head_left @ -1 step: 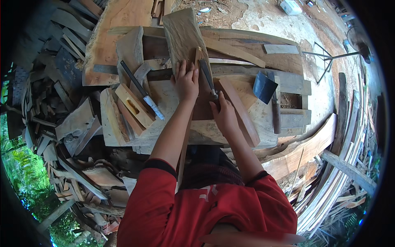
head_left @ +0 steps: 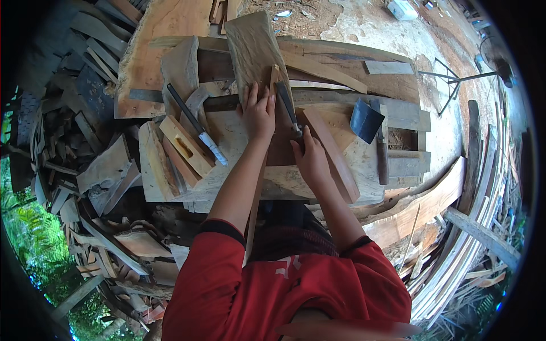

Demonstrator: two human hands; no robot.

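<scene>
A narrow wooden strip lies over a brown board and passes beneath my left hand, which is closed over it. Down past my left forearm the strip runs toward my body. Just to its right, a slim dark tool with a silvery section at its near end lies slanted on the wood. My right hand has its thumb and fingers closed at that near end. The tool's exact kind cannot be made out. Beside my right hand lies a long reddish wooden block.
On the left of the bench are a wooden hand plane body and a dark rod with a white-wrapped end. A hammer-like tool and a dark metal plate lie right. Scrap wood is heaped left; long strips lie right.
</scene>
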